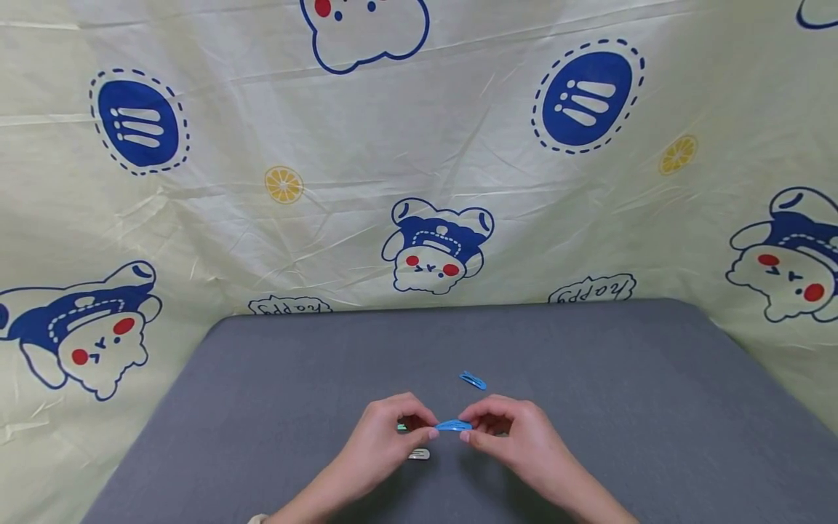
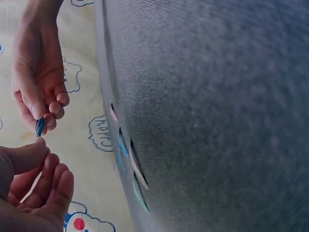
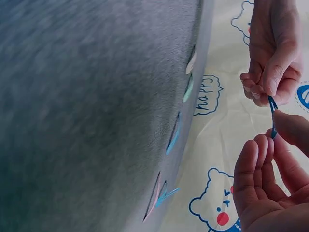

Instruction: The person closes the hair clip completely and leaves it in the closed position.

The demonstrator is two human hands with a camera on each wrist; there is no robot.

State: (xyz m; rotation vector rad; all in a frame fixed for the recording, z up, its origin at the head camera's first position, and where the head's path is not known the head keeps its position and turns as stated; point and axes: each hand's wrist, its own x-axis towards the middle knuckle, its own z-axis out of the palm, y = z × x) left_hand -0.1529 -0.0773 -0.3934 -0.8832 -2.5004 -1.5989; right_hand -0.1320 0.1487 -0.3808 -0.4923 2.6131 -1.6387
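A blue snap hair clip [image 1: 454,425] is held level above the grey table, stretched between the two hands. My left hand [image 1: 391,429] pinches one end between thumb and fingertips. At the other end, the thumb and index finger of my right hand [image 1: 513,431] pinch it too. In the right wrist view the held clip [image 3: 273,113] appears edge-on. A second blue clip [image 1: 473,380] lies on the table beyond the hands. Below the left fingers lies a whitish clip [image 1: 419,454], and a green clip [image 1: 401,427] is mostly hidden behind that hand.
The grey table [image 1: 294,378] has a rounded far edge. Also lying on it is a pink clip [image 3: 153,198], beside a blue clip [image 3: 166,195] with its parts spread apart. A pale printed cloth [image 1: 445,145] hangs behind the table and around its sides.
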